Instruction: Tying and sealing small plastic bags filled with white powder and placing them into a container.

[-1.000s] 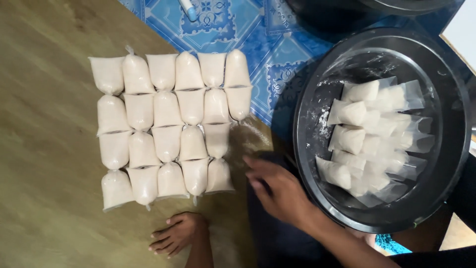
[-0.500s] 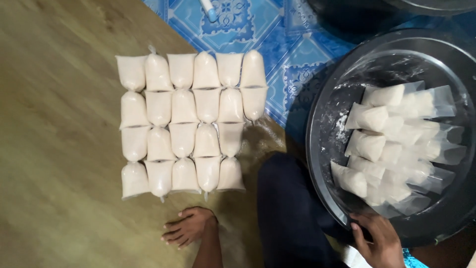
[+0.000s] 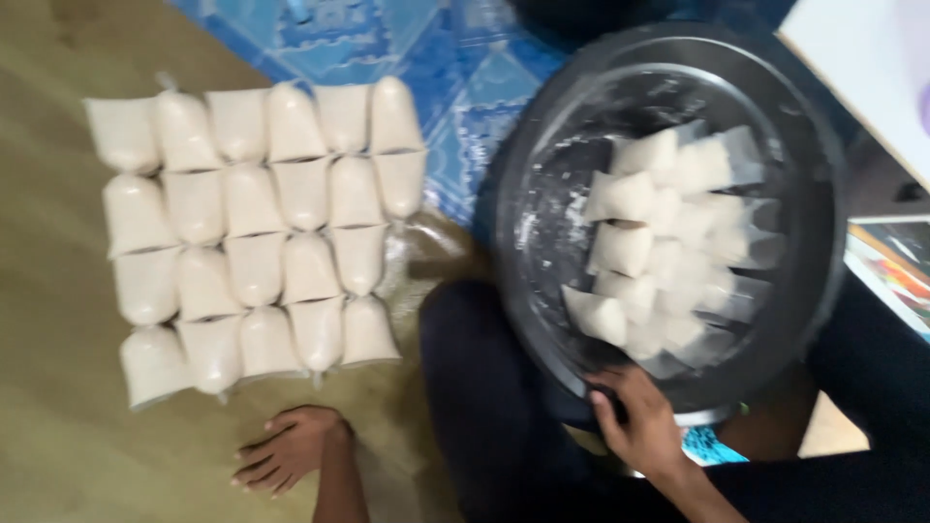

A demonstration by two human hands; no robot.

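Observation:
My right hand (image 3: 635, 418) rests at the near rim of a large dark metal basin (image 3: 542, 145), fingers curled over the edge. Several small clear bags of white liquid (image 3: 668, 232) lie piled inside the basin. On the floor to the left, several more filled bags (image 3: 254, 232) lie side by side in neat rows on a tan mat (image 3: 58, 416). My left hand is out of view. The picture is blurred.
A bare foot (image 3: 289, 447) rests on the mat below the rows of bags, beside a knee in dark trousers (image 3: 484, 387). Blue patterned flooring (image 3: 465, 87) shows between mat and basin. A white surface (image 3: 872, 68) sits at the top right.
My right hand left the lower right corner of the bag rows and swung right to the basin's near rim. The view shifted, so the basin sits nearer the middle.

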